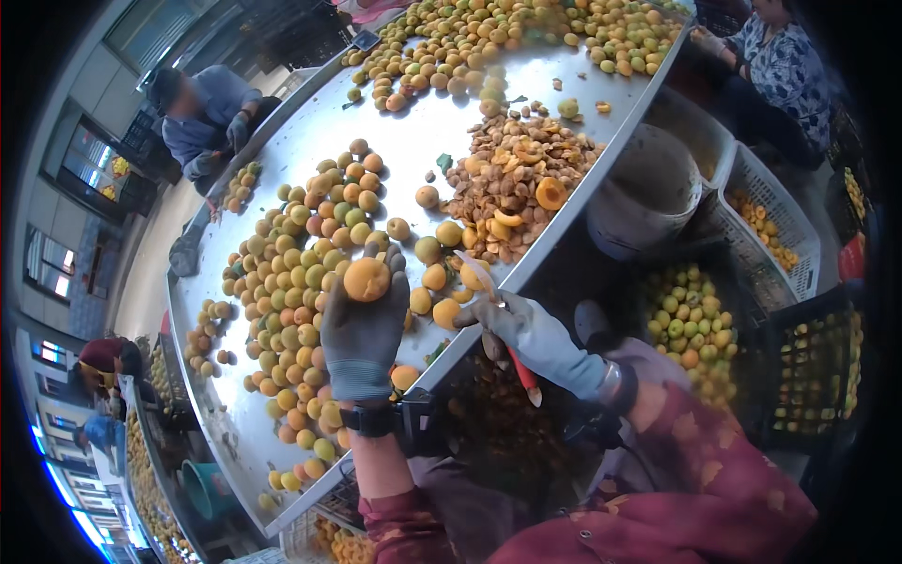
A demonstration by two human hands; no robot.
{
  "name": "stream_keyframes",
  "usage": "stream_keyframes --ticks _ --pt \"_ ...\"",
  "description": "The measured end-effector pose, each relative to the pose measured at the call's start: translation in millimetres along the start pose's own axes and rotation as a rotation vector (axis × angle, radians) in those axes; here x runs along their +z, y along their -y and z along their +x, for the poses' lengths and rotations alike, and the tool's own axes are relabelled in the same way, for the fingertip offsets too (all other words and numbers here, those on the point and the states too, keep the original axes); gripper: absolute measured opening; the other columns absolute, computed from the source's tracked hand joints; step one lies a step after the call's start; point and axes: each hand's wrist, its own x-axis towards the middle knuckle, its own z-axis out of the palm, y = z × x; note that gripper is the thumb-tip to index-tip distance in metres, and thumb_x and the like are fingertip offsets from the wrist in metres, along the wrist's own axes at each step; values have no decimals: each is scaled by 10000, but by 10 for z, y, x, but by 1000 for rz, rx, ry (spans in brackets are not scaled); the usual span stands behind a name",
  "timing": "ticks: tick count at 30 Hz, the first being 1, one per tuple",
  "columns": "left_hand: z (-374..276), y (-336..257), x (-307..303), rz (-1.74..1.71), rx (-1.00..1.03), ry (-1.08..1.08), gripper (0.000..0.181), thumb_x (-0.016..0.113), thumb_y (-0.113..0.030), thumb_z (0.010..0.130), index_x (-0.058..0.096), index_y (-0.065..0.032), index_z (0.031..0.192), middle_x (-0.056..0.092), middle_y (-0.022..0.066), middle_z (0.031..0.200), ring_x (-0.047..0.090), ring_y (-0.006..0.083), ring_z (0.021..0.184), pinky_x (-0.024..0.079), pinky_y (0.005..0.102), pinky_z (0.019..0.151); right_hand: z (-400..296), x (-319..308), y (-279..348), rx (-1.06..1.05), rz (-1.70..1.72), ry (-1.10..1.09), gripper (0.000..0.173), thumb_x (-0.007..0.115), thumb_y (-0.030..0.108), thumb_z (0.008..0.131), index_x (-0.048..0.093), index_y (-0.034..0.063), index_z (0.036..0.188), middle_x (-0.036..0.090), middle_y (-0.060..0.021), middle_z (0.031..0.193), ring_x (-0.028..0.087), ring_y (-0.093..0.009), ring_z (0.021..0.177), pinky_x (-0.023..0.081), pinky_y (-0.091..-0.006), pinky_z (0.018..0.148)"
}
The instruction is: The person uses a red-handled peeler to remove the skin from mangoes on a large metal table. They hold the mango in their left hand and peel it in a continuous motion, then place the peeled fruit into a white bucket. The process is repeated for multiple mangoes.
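Observation:
A whole apricot (pixel 366 279) rests in the fingers of my left hand (pixel 366 331), which wears a grey-coated glove and is raised over the metal table. My right hand (pixel 528 331), gloved too, grips a folding knife (pixel 523 374) with a red handle. Its blade (pixel 480 273) points up and left, above a few loose apricots at the table's near edge. Left of my left hand lies a broad spread of whole apricots (pixel 289 282). Beyond the knife is a heap of apricot pits (pixel 521 176) with some cut halves (pixel 551 192) on it.
The metal table's raised rim (pixel 564 215) runs diagonally before me. More apricots (pixel 479 42) cover its far end. At right stand a white bucket (pixel 645 187), a white crate (pixel 768 225) with apricot halves and a black crate (pixel 810 374). Co-workers sit at left (pixel 211 120) and right (pixel 782 77).

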Motion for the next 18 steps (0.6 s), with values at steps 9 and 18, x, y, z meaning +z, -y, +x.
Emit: stream_keyframes --ticks 9,18 --pt "-222 280 404 -1055 -212 21 390 565 -159 950 422 -31 1289 601 82 1212 550 160 1117 389 323 1056 7 -29 58 -247 -441 -85 308 515 344 967 624 125 1155 546 -24 661 526 -117 510 439 -257 494" --pt "-379 408 586 80 -125 -48 699 641 3 852 216 7 1406 607 154 1184 620 236 1052 505 316 885 -1 36 -117 -559 -830 -78 233 528 334 952 554 113 1022 628 -143 674 638 -348 579 506 -444 490"
